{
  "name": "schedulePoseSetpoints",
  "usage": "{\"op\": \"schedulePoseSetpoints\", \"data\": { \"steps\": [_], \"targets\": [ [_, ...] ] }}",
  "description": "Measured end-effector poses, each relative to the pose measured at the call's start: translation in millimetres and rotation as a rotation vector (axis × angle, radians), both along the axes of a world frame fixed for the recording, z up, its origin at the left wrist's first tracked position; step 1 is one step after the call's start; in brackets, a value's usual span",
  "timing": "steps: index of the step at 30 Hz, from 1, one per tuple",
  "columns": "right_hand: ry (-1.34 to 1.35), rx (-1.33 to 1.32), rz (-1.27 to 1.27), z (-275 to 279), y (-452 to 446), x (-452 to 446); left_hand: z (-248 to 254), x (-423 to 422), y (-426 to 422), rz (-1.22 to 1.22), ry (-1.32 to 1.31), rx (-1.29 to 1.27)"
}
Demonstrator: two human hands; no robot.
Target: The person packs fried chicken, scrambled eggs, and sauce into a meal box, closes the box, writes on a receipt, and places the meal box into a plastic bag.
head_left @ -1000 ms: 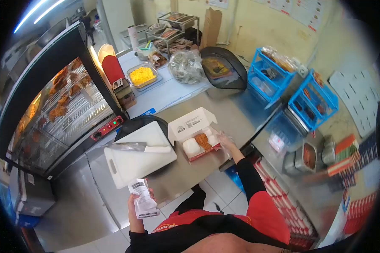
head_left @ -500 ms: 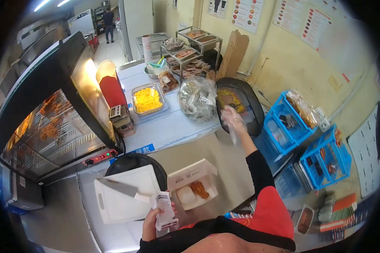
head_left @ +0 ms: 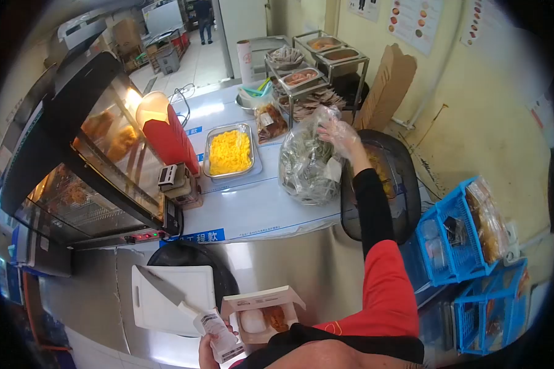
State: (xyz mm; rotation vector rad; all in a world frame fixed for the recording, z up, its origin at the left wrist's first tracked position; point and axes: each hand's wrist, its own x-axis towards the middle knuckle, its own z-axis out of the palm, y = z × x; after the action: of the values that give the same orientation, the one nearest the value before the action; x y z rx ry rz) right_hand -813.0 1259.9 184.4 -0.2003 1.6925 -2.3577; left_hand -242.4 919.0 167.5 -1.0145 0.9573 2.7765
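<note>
right hand (head_left: 340,136), fingers half-curled, lies over the plastic bag (head_left: 308,172), its grip unclear; bag seems light, slippery, best pinched at upper folds; left hand (head_left: 208,352) clasps paper (head_left: 219,333).

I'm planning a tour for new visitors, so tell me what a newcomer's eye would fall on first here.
Most likely the heap of bright yellow food, left of the picture's centre, and the lit display case at the far left. Next comes the gloved right hand at the top of the bulging clear bag, just right of centre. Low down, the left hand holds a printed paper slip beside an open box.
</note>
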Motion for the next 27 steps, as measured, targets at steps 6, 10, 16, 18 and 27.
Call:
{"op": "schedulePoseSetpoints", "data": {
  "steps": [6,10,16,18,27],
  "targets": [
    [0.516,1.753,0.317,-108.3,17.7,-92.6,-28.0,-3.5,7.5,-0.075,-0.018,0.0],
    [0.601,1.354,-0.3,-118.4,-24.6,-53.5,-38.4,-6.3,30.1,-0.027,-0.034,0.014],
    [0.474,1.187,-0.582,-124.3,-35.6,-35.2,-21.0,1.9,25.7,-0.094,-0.065,-0.078],
    [0.522,1.121,-0.568,-122.9,-22.2,-26.9,-23.9,9.7,20.6,-0.034,-0.06,-0.092],
    [0.381,0.464,-0.304,-85.4,27.2,51.1,-19.8,13.6,22.1,-0.083,0.139,-0.14]
  ]
}}
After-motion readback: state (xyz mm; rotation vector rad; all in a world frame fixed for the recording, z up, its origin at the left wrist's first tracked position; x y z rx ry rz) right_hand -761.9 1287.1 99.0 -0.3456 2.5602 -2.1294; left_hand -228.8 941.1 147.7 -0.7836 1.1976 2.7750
